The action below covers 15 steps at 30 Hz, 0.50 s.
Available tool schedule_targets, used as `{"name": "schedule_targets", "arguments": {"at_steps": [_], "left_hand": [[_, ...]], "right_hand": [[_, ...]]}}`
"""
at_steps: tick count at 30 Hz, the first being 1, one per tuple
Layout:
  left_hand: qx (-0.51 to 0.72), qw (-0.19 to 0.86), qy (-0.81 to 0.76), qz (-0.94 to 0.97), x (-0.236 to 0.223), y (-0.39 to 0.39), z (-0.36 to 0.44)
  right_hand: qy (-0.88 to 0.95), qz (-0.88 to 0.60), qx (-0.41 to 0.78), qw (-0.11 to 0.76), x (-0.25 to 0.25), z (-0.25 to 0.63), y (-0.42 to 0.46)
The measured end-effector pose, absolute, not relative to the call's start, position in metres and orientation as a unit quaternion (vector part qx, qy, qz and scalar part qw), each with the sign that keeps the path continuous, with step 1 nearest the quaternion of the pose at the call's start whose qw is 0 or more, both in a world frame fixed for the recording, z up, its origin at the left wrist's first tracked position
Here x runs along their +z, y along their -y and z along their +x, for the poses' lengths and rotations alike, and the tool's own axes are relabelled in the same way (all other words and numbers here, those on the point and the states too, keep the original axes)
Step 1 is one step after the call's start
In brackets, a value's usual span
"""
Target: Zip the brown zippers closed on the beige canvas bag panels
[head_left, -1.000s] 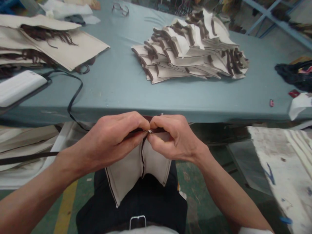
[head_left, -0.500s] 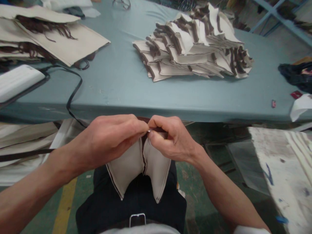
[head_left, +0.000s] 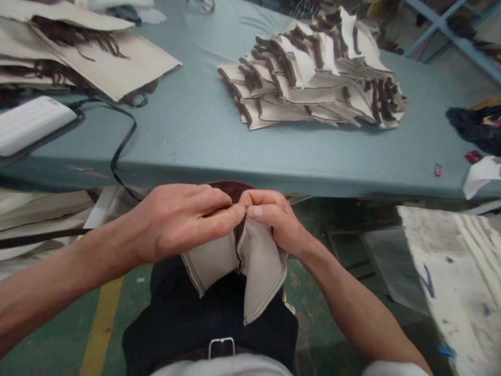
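A cream stitched piece with dark brown edging (head_left: 264,261) hangs between my hands over my lap, folded so that two pointed corners drop down. My left hand (head_left: 188,219) reaches across its left part, thumb and fingers closed on the upper edge. Pinched on that same edge, the fingertips of my right hand (head_left: 272,211) meet those of the left. Whatever small thing lies between the fingertips is hidden. Behind the hands shows a dark reddish-brown rounded surface (head_left: 230,189) at the table's front edge.
A heap of similar cream pieces (head_left: 313,83) lies on the blue-green covered table (head_left: 188,141). Larger cream panels with brown ties (head_left: 129,57) are at the left, near a white device (head_left: 35,125) with a black cord. A stained white board (head_left: 442,261) stands lower right.
The piece has twisted, its right corner swinging inward and its left part drawn up. My left fingers have shifted slightly right, and the right fingertips now close beside them.
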<state>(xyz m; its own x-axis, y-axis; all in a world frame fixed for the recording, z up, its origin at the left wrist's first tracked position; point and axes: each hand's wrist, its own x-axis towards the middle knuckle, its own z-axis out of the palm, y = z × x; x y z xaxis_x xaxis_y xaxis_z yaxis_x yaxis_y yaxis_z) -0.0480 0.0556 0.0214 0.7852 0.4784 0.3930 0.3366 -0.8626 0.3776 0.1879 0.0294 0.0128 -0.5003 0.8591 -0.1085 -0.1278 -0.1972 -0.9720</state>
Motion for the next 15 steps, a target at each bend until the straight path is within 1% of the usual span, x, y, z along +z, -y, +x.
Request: {"name": "schedule_targets", "arguments": {"at_steps": [4, 6, 10, 15], "left_hand": [[0.29, 0.136, -0.189, 0.928, 0.026, -0.051, -0.041], [0.302, 0.132, -0.22, 0.918, 0.031, -0.046, -0.04], [0.252, 0.154, -0.317, 0.901, 0.046, -0.036, -0.043], [0.232, 0.227, -0.293, 0.899, 0.061, -0.036, -0.048]], "right_hand": [[0.56, -0.355, 0.664, 0.346, 0.018, 0.188, -0.031], [0.61, -0.355, 0.621, 0.341, 0.026, 0.188, -0.032], [0.72, -0.365, 0.491, 0.327, 0.039, 0.19, -0.03], [0.813, -0.372, 0.298, 0.334, 0.042, 0.189, -0.022]]}}
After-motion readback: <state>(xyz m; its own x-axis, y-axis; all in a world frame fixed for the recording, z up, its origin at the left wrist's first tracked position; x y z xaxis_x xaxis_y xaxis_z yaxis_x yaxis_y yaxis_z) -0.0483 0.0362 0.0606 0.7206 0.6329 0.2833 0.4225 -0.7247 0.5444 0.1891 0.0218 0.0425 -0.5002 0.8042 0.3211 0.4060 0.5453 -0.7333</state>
